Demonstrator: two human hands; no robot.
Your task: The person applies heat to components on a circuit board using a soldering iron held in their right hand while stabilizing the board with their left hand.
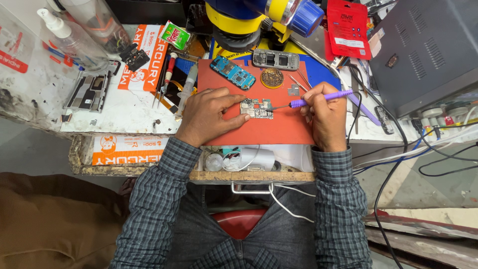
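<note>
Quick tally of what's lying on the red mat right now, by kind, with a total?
Bare circuit boards: 2, the blue board and the small board that the left hand steadies
Phone frame with keypad openings: 1
Round tin of brass wool: 1
Small metal shield: 1
Tweezers: 1
Total: 6
The purple soldering iron in the right hand is not counted.

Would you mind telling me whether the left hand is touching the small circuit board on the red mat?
Touching: the head view shows the left hand with its fingertips pressed against the circuit board at its left edge.
</note>
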